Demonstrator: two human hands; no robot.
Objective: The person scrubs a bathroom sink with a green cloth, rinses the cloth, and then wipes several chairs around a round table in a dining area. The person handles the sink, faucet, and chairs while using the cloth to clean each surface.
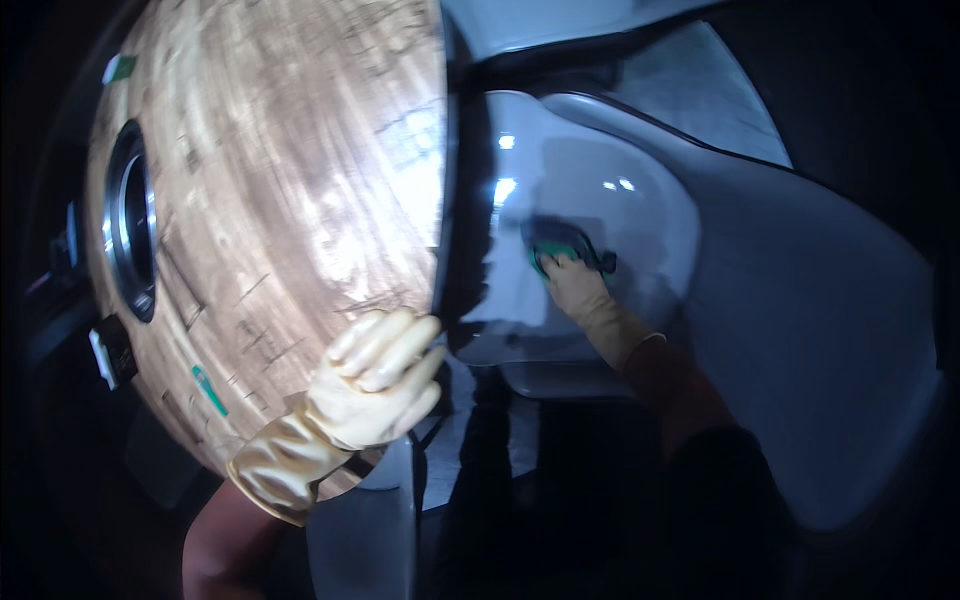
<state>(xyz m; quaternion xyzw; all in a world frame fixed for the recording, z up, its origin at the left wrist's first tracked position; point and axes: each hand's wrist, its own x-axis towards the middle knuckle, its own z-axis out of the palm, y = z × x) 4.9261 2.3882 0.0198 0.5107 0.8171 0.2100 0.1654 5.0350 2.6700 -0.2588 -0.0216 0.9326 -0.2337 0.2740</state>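
Note:
My right hand point(581, 289), in a pale rubber glove, presses a green and dark cloth point(559, 244) onto the glossy seat of a light-coloured moulded chair point(600, 157). The cloth is blurred and partly bunched under the fingers. My left hand point(379, 382), in a cream rubber glove with a long cuff, lies at the near right edge of a wood-grain tabletop point(300, 187). Its fingers are bent and reach past that edge. Whether they grip it is hidden.
A round black-rimmed opening point(133, 221) shows in the tabletop. A slim green object point(210, 391) lies near its left edge, by a black and white item point(112, 352). More moulded chairs point(810, 300) stand close at the right. Strong glare whitens part of the table.

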